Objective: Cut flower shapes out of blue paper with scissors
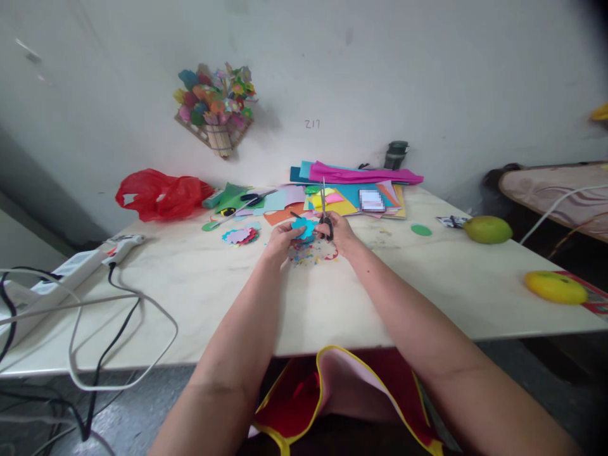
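My left hand [284,239] pinches a blue scallop-edged paper flower [304,228] above the table. Wrapped around the black handles of a pair of scissors [325,218] is my right hand [341,233], with the blades pointing up and away from me. The fingertips of my right hand come close to the flower's right edge; whether they touch it I cannot tell. Small coloured paper scraps [306,254] lie beneath both hands. To the left rests a stack of cut paper flowers [240,236] in lilac, red and blue.
Coloured paper sheets [285,197] and a magenta roll [365,173] lie at the back. A red plastic bag [161,193] and second scissors [249,199] are left of them. Power strips [71,269] with cables occupy the left edge. A green mango [488,229] and yellow fruit [555,287] sit right.
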Available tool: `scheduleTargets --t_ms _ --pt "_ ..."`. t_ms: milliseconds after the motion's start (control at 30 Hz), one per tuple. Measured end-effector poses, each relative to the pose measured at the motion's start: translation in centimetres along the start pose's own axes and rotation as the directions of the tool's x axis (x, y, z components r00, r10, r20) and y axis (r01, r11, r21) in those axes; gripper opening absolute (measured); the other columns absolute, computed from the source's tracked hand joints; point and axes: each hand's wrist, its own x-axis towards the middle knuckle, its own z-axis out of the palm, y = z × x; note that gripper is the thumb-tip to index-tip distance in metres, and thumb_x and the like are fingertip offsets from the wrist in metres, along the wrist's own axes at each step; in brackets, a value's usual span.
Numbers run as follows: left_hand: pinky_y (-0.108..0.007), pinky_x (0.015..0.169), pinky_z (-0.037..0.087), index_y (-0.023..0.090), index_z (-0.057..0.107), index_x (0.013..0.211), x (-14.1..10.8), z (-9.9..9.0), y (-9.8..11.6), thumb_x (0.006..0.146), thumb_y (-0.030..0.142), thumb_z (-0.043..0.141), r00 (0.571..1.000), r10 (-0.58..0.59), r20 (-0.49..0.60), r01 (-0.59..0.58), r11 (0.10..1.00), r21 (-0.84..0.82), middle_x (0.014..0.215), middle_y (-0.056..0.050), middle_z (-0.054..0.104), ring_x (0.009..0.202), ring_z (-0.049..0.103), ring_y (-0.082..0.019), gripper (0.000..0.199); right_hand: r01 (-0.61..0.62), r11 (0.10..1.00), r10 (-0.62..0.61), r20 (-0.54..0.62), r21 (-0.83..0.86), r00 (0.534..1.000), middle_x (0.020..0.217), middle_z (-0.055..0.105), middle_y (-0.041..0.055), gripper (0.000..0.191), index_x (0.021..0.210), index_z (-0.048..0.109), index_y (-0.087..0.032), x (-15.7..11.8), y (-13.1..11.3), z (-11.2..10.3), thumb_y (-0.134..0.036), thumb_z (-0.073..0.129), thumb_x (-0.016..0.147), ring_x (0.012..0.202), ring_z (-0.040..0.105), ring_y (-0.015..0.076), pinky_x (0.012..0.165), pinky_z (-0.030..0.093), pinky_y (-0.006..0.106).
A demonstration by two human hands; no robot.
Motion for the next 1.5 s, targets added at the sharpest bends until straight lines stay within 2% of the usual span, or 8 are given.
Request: scheduleTargets --t_ms 200,400,567,900,1067,1200,1333,1500 --pt "-0.026 0.063 0.051 0.014 0.068 0.07 0.1 -0.3 0.1 0.051 0.033 0.085 0.999 0.033 0.0 -0.033 0.998 0.062 0.067 -0.002 0.067 0.06 0.06 -0.013 0.032 0.022 0.999 -0.024 0.042 0.033 0.999 0.059 0.059 -0.0033 0.041 0.09 0.057 -0.017 0.1 0.3 -0.4 -0.032 0.075 0.056 0.051 0.057 0.0123 0.037 0.031 0.019" --pt "-0.026 0.062 0.051 0.013 0.067 0.07 0.0 -0.2 0.0 0.049 0.034 0.087 0.999 0.024 0.026 -0.026 0.998 0.054 0.066 -0.002 0.067 0.059 0.061 -0.013 0.035 0.01 1.0 -0.009 0.021 -0.021 1.0 0.059 0.056 -0.0054 0.044 0.089 0.056 -0.017 -0.1 -0.1 0.0 -0.026 0.076 0.05 0.047 0.054 0.0109 0.038 0.03 0.019" --pt "-0.023 0.052 0.049 0.012 0.068 0.076 -0.3 -0.1 0.2 0.05 0.024 0.086 0.997 -0.068 0.038 0.065 0.995 0.074 0.069 -0.004 0.068 0.056 0.062 -0.013 0.034 0.022 0.999 -0.022 -0.009 -0.025 1.0 0.057 0.054 -0.0075 0.041 0.086 0.057 -0.019 -0.2 -0.2 0.3 -0.025 0.075 0.049 0.046 0.051 0.0093 0.042 0.036 0.021" --pt "-0.026 0.06 0.055 0.01 0.065 0.08 -0.5 0.1 0.4 0.052 0.011 0.083 0.986 -0.135 0.101 0.135 0.991 0.01 0.072 -0.006 0.069 0.055 0.064 -0.013 0.033 0.018 1.0 -0.018 -0.006 0.013 1.0 0.057 0.052 -0.0088 0.039 0.085 0.056 -0.019 -0.4 -0.5 0.8 -0.023 0.075 0.05 0.044 0.051 0.0084 0.047 0.043 0.023" --pt "-0.032 0.067 0.057 0.011 0.065 0.079 -0.4 0.0 0.3 0.051 0.014 0.084 0.984 -0.118 0.13 0.119 0.993 0.0 0.071 -0.005 0.068 0.055 0.062 -0.013 0.033 0.0 1.0 -0.001 -0.013 -0.007 1.0 0.053 0.052 -0.0087 0.038 0.083 0.056 -0.019 -0.5 -0.6 0.8 -0.022 0.075 0.05 0.043 0.05 0.0083 0.046 0.041 0.022" --pt "-0.029 0.062 0.055 0.011 0.067 0.083 -0.4 -0.1 0.2 0.053 0.02 0.085 0.992 -0.097 0.083 0.095 0.995 0.02 0.075 -0.006 0.069 0.059 0.063 -0.014 0.036 -0.014 1.0 0.013 -0.02 -0.012 1.0 0.052 0.053 -0.0084 0.037 0.084 0.057 -0.019 -0.6 -0.6 0.9 -0.022 0.074 0.05 0.044 0.05 0.009 0.044 0.038 0.021" --pt "-0.025 0.056 0.05 0.011 0.066 0.075 -0.2 -0.2 0.1 0.058 0.03 0.084 0.999 -0.044 0.028 0.043 0.999 0.033 0.065 -0.003 0.065 0.054 0.059 -0.012 0.031 -0.006 1.0 0.006 0.003 -0.017 1.0 0.051 0.053 -0.0085 0.039 0.082 0.056 -0.019 -0.5 -0.5 0.9 -0.024 0.076 0.049 0.043 0.05 0.0091 0.042 0.037 0.02" --pt "-0.026 0.064 0.053 0.013 0.067 0.07 0.1 -0.3 0.0 0.059 0.032 0.083 1.0 0.026 -0.012 -0.026 1.0 0.015 0.068 -0.003 0.067 0.058 0.061 -0.012 0.027 -0.006 0.999 0.009 0.079 -0.038 0.997 0.055 0.059 -0.0049 0.042 0.086 0.057 -0.019 -0.5 0.0 0.5 -0.036 0.081 0.055 0.044 0.052 0.0097 0.035 0.029 0.018"
